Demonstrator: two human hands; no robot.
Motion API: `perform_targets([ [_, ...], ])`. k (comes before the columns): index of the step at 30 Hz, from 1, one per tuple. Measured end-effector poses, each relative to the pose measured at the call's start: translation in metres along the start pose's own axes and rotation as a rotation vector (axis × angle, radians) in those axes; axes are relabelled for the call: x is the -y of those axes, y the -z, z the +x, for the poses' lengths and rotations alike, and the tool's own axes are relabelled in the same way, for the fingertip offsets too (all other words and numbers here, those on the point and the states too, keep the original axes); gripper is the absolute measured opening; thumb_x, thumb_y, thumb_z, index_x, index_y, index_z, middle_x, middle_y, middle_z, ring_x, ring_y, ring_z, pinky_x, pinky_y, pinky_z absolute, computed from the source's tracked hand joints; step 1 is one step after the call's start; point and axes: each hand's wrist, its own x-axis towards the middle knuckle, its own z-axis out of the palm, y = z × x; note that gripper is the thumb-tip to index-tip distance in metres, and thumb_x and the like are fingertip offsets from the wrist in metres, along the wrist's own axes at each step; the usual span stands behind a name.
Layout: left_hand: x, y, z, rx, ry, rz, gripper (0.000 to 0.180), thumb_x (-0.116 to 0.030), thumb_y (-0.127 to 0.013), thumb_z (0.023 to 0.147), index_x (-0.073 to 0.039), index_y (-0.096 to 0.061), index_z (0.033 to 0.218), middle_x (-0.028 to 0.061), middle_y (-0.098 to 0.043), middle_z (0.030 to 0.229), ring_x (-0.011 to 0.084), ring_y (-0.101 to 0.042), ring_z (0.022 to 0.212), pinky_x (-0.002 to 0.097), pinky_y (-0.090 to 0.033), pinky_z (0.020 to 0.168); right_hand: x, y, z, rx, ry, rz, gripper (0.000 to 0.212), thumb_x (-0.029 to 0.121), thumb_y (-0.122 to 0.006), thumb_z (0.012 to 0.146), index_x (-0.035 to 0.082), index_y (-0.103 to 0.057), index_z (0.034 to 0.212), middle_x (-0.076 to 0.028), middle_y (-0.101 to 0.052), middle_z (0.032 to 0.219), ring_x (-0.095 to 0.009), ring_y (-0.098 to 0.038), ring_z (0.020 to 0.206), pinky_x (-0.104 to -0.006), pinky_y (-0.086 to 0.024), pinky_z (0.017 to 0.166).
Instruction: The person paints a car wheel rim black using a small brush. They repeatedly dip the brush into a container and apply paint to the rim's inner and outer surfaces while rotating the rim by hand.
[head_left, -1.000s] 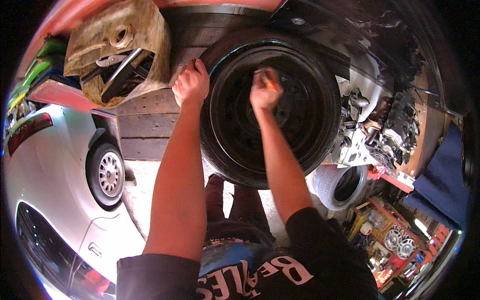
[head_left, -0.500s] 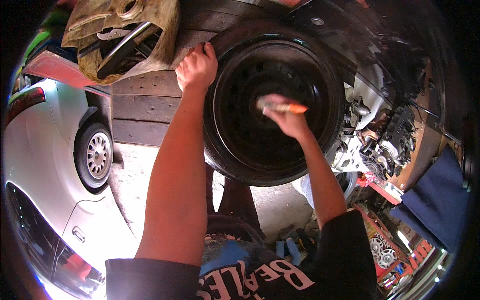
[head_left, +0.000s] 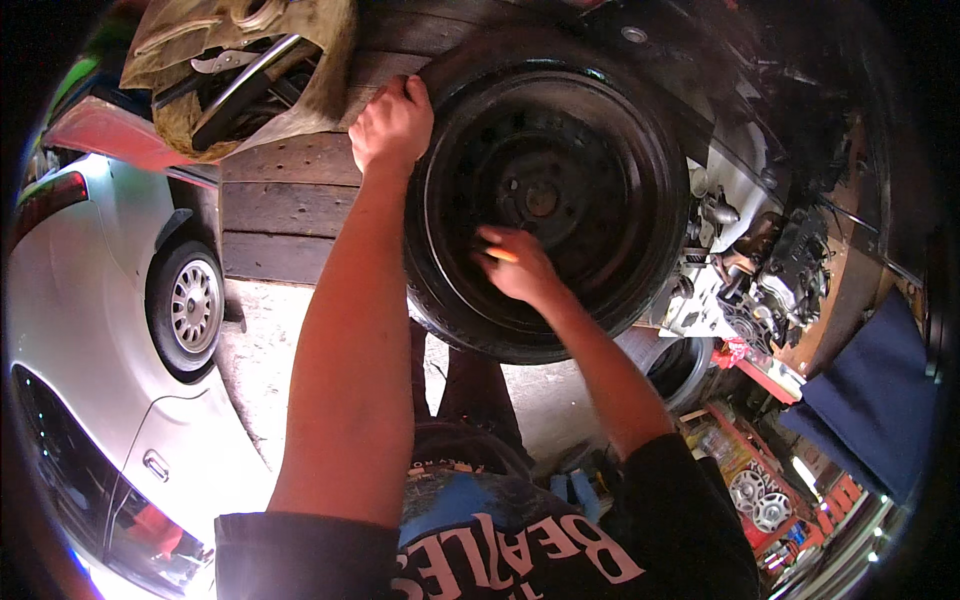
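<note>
A black steel wheel [head_left: 595, 215] with its tyre [head_left: 668, 215] lies on a bench of dark wooden planks [head_left: 285, 205], its dished face toward me. At the tyre's upper left edge, my left hand [head_left: 390, 128] is closed with curled fingers against the rubber; the fingertips are hidden. Inside the lower left of the rim, my right hand [head_left: 515, 265] is closed round a slim brush with an orange handle [head_left: 503, 255]. Only a bit of the handle shows; the hand hides the bristle end. The round hub hole [head_left: 541, 199] sits just above that hand.
A worn tan bag [head_left: 165, 125] with hand tools stands at upper left. A silver car [head_left: 100, 300] is parked on the left. Engine parts [head_left: 795, 270] lie at right, beside a dark blue cloth [head_left: 875, 395]. Another tyre [head_left: 680, 370] is below them.
My right hand has moved with the brush from the wheel's centre down and left toward the inner rim, uncovering the hub. My left hand stays at the tyre edge.
</note>
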Motion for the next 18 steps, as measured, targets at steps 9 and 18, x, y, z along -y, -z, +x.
perform_targets([
  [9, 0.0, 0.002, 0.001, -0.035, -0.019, 0.014, 0.053, -0.047, -0.033, 0.105, -0.012, -0.068, 0.123, 0.0229, -0.071, 0.12, 0.0453, -0.068, 0.11, 0.0552, -0.053, 0.097, -0.016, 0.044, 0.068, -0.275, -0.047, 0.312, 0.021, 0.014, -0.075, 0.093, 0.005, -0.07, 0.112, -0.011, -0.075, 0.097, -0.022, -0.073, 0.09, -0.0346, -0.056, 0.08],
  [18, 0.008, -0.001, 0.002, -0.014, -0.001, 0.0, 0.056, -0.049, -0.031, 0.105, -0.011, -0.067, 0.125, 0.0227, -0.07, 0.124, 0.0448, -0.066, 0.115, 0.0549, -0.051, 0.1, -0.014, 0.012, -0.025, 0.1, -0.094, 0.164, 0.028, 0.017, -0.079, 0.088, 0.008, -0.072, 0.114, -0.014, -0.076, 0.103, -0.034, -0.074, 0.095, -0.0395, -0.058, 0.084],
])
